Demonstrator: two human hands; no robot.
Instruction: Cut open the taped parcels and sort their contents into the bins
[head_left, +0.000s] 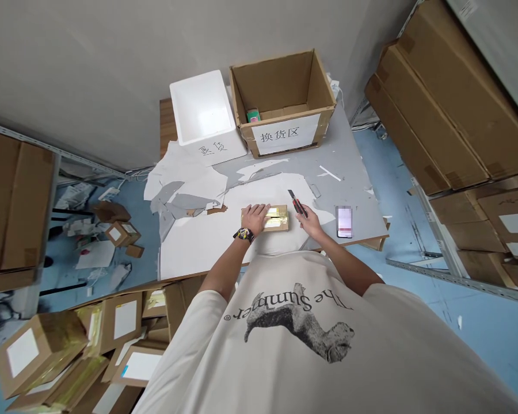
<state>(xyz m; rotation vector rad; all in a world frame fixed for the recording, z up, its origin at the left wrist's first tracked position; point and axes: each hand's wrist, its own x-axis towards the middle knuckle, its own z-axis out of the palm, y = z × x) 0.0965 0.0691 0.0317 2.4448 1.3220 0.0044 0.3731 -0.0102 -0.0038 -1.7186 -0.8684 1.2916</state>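
Note:
A small cardboard box with yellowish tape across its top lies near the front edge of the table. My left hand lies flat over the box's left end, fingers stretched forward, with a watch on the wrist. Just right of the box, my right hand is wrapped round a red and black utility knife. The knife's blade points forward and to the left, apart from the box. A phone with a lit screen rests on the table to the right of my right hand.
At the table's back stand a white foam box and an open carton with a green item inside. Torn white paper covers the left side. Taped cartons are piled at lower left; large cartons fill the right shelf.

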